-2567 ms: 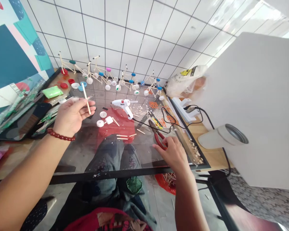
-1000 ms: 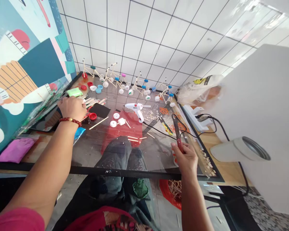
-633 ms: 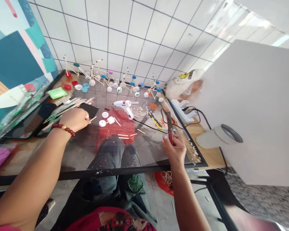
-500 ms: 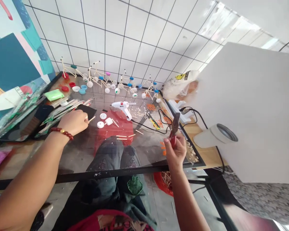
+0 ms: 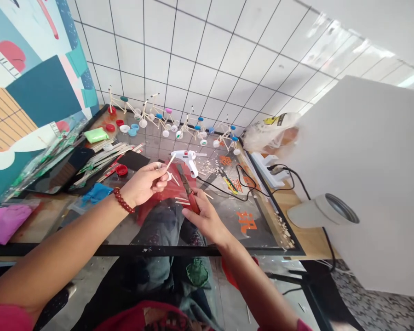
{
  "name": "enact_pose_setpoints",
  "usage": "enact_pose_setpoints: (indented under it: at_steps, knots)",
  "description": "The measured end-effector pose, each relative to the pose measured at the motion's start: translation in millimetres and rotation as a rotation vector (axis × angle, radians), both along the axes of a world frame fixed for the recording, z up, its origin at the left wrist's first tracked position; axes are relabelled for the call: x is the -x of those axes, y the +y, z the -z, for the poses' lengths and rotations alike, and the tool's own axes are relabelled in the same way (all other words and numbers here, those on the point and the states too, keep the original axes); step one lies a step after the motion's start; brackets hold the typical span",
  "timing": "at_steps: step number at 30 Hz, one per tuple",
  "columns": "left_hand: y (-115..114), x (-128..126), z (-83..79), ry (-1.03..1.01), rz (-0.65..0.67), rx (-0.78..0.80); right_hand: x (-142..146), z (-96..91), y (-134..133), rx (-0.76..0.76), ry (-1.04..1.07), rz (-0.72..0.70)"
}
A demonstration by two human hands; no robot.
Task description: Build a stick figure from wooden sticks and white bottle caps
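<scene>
My left hand (image 5: 148,181) pinches a thin wooden stick (image 5: 171,162) that points up and to the right, its tip near the nozzle of a white glue gun (image 5: 187,158). White caps lie by or behind the left fingers, partly hidden. My right hand (image 5: 203,209) is wrapped round the red handles of a pair of pliers (image 5: 189,191). The pliers' dark jaws point up and left, apart from the stick. Beneath the pliers, short cut sticks (image 5: 182,201) lie on the glass tabletop.
Small stick-and-bottle-cap models (image 5: 189,126) line the tiled wall. At left are a sticks bundle (image 5: 106,158), a green packet (image 5: 96,134) and a purple packet (image 5: 8,223). A power strip (image 5: 269,170) and a white cylinder (image 5: 322,210) stand at right; the glue gun's cord (image 5: 224,187) crosses the table.
My left hand has moved right with the stick, from the bundle to the glue gun. My right hand has brought the pliers left towards it. The view has shifted slightly.
</scene>
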State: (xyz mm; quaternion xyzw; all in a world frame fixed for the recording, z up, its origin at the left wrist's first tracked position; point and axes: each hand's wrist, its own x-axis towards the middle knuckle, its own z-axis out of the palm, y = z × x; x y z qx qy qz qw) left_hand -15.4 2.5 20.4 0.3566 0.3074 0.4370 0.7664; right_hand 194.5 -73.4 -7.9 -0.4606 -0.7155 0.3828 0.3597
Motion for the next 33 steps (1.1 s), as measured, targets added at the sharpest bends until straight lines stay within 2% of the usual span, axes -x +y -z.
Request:
enact_pose_setpoints:
  at_steps: [8, 20, 27, 33]
  knots:
    - [-0.6, -3.2, 2.2, 0.065, -0.017, 0.028, -3.2, -4.9, -7.6, 0.026, -0.034, -0.006]
    - [-4.3, -1.7, -0.4, 0.063, 0.056, 0.107, -1.2, -9.4, -15.9, -0.062, -0.125, 0.023]
    - [-2.1, 3.3, -5.7, 0.241, 0.141, 0.154, -6.9, -8.6, -15.9, -0.074, -0.190, 0.033]
    - [-0.5, 9.8, -4.5, 0.256, 0.243, 0.146, -12.4, -10.7, -17.3, -0.072, -0.199, -0.001]
